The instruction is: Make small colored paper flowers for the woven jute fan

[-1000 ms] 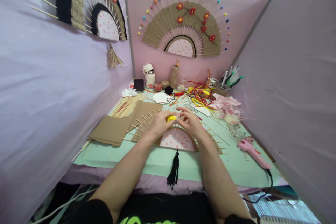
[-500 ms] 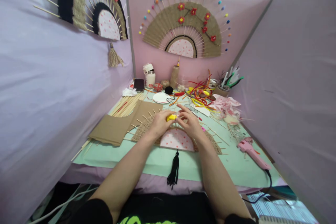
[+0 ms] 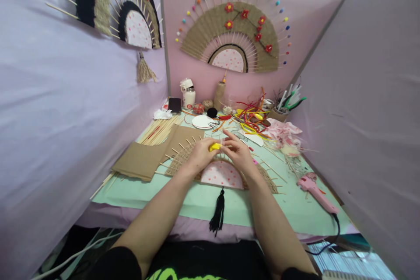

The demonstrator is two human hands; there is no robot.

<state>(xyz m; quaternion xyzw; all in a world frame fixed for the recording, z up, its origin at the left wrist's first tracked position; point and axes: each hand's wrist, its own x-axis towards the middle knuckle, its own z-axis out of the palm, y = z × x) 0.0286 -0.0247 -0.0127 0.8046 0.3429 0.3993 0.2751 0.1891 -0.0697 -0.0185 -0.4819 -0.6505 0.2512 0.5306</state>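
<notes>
Above the half-round woven fan (image 3: 177, 162) both hands meet. My left hand (image 3: 198, 155) is closed around a small yellow lump (image 3: 215, 146), which shows past the fingertips. Close against it, my right hand (image 3: 236, 152) pinches with thumb and fingers while its index finger points up. A bit of clear film seems to lie between the two hands, too small to make out well. Under the wrists is the fan's pink dotted centre (image 3: 222, 174); a black tassel (image 3: 218, 212) hangs from its lower edge. The hands hide the fan's upper middle.
Folded cardboard (image 3: 139, 157) and thin sticks (image 3: 157, 131) lie left. A pink glue gun (image 3: 316, 192) with a black cord rests at the right edge. Farther back are a white bottle (image 3: 188, 96), a twine cone (image 3: 219, 95), colourful pipe cleaners (image 3: 251, 127) and crumpled pink cloth (image 3: 284, 129).
The whole view has shifted slightly to the right. The hands stay over the fan with the yellow lump, their fingers barely changed.
</notes>
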